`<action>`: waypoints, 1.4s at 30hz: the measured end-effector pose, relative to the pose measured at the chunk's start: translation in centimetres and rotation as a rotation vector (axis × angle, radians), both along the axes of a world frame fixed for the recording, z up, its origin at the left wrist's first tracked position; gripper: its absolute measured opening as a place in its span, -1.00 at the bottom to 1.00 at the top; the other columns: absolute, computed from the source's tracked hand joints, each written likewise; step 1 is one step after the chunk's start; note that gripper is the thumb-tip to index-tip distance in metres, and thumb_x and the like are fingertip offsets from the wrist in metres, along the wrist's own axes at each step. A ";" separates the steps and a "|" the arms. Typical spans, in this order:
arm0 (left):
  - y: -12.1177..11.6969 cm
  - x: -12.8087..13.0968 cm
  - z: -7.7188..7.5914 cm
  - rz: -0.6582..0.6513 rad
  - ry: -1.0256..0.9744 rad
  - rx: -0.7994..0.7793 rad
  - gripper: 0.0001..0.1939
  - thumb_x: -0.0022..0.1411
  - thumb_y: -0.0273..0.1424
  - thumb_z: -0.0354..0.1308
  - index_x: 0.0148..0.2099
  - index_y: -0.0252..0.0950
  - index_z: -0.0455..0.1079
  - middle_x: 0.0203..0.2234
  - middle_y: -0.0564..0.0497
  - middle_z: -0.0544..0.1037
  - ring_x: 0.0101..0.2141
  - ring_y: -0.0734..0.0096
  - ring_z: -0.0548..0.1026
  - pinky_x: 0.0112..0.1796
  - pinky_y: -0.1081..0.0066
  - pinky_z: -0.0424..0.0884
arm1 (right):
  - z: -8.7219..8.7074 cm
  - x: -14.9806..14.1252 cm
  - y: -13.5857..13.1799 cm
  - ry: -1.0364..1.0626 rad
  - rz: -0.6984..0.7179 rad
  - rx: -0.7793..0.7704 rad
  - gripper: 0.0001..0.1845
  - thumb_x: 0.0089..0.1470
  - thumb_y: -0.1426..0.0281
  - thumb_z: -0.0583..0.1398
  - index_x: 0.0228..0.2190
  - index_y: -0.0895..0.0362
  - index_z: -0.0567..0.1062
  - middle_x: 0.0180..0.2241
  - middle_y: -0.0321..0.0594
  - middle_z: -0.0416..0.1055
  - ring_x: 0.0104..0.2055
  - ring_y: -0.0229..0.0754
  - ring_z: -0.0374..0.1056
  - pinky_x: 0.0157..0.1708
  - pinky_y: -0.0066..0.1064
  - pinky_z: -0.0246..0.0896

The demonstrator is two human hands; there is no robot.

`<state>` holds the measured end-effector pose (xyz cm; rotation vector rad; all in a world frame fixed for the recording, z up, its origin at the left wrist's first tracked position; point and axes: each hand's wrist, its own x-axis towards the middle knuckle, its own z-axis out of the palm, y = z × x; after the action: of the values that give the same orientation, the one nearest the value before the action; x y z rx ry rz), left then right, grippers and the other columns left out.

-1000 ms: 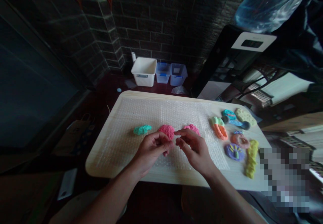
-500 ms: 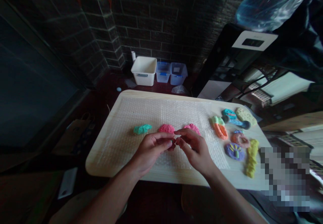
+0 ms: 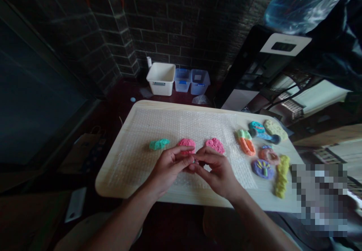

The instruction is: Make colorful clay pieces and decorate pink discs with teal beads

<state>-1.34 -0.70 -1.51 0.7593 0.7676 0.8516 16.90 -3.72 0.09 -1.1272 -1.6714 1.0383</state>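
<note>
Small green bit (image 3: 194,162), seen in the head view, sits at the meeting point of the two hands, above the near middle of the table (image 3: 118,187) and mostly hidden by fingers. The left hand (image 3: 168,166) has its thumb and forefinger together, clamped on it. The right hand (image 3: 217,170) reaches in from the right, its thumb and forefinger bent and their tips against the left fingertips; whether they also grip the bit, I cannot tell.

Just beyond the left fingers lies a pink lump (image 3: 186,142), partly covered by them. To its right, behind the right hand, is a bumpy pink piece (image 3: 216,145), and to its left a teal-green lump (image 3: 159,144). All three rest on a sheet of bubble wrap (image 3: 135,168) spread over the table.

On the right part of the table more soft, coloured shapes lie in a loose group: an orange and pale green piece (image 3: 246,145) at the left of it; a teal round (image 3: 256,127), a blue piece with dark ends (image 3: 266,136) and a pale yellow slab (image 3: 275,129) farther off; then a brownish-pink ring (image 3: 264,153), a purple disc (image 3: 258,170) with yellow strips, and a long yellow piece (image 3: 282,177) nearest the right edge.

On the floor past the far edge stand a white bin (image 3: 161,88) and two clear blue boxes (image 3: 182,87).
</note>
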 end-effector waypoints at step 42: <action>0.2 -0.2 0.3 0.062 0.161 0.046 -0.75 0.23 -0.22 0.28 -0.28 -0.34 0.56 -0.36 -0.11 0.64 -0.37 0.30 0.55 -0.28 0.33 0.44 | -0.2 -0.3 0.0 0.279 -0.158 -0.278 -0.69 0.18 0.14 0.37 -0.42 0.12 0.65 -0.58 -0.27 0.49 -0.57 -0.28 0.33 -0.57 -0.43 0.27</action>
<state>-1.55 -0.48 -1.18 0.8560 0.9211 0.8737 16.63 -3.70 -0.08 -1.2063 -1.2258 1.2870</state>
